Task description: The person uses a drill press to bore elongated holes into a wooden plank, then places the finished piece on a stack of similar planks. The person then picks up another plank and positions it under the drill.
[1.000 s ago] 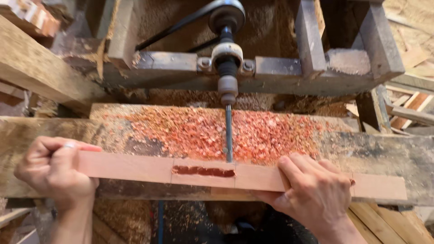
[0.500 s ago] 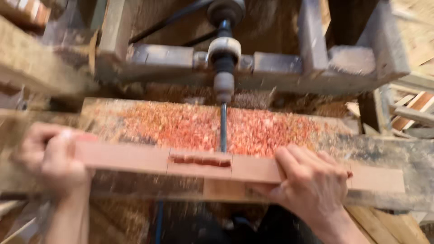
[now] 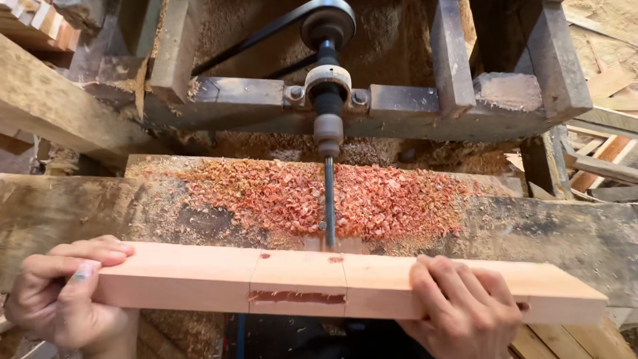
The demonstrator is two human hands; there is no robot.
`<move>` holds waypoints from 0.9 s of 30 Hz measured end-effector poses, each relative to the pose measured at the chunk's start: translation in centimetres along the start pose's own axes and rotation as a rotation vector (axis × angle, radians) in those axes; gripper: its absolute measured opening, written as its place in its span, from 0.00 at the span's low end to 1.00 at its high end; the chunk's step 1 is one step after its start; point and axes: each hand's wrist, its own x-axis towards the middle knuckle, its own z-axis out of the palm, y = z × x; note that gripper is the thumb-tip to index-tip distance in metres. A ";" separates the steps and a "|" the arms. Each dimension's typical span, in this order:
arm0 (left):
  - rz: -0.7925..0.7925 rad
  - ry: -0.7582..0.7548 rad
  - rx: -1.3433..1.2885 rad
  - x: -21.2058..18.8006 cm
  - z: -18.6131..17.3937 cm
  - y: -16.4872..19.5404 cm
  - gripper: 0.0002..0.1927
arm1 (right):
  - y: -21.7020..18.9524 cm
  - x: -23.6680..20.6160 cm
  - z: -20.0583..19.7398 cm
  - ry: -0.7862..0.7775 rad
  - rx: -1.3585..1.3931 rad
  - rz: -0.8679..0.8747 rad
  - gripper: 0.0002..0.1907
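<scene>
A long pale wooden bar point(image 3: 372, 282) lies crosswise along the near edge of the rough desk point(image 3: 578, 239), its long axis running left to right, with its right end sitting a little lower in the head view than its left. The left hand point(image 3: 56, 299) is closed around the bar's left end, fingers curled over the top face. The right hand point(image 3: 462, 309) grips it right of the middle, fingers laid over the top and wrapped down the front face. On the front face, between the hands, is a narrow reddish slot point(image 3: 297, 297) cut lengthwise, bounded by two pencil lines across the bar. The drill bit point(image 3: 329, 199) points straight at the bar's far edge, its tip just at or touching the wood near a small mark on the top; whether it has entered cannot be told. The bit hangs from a chuck and bearing point(image 3: 327, 100) fixed to a heavy timber frame point(image 3: 226, 100). Red shavings point(image 3: 319, 199) cover the desk behind the bar on both sides of the bit. The bar's right end juts past the right hand with open room beyond it; scrap boards point(image 3: 598, 166) lie farther right.
</scene>
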 end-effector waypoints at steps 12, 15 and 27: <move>-0.153 0.036 0.356 1.9 1.0 -0.3 0.10 | 1.5 4.1 0.6 -0.208 0.086 -0.097 0.28; -0.165 0.029 0.372 2.4 1.5 -0.2 0.11 | 1.2 4.7 0.4 -0.242 0.089 -0.085 0.32; -0.133 0.004 0.406 3.7 1.9 -0.8 0.11 | 0.3 5.3 -0.2 -0.236 0.073 -0.060 0.34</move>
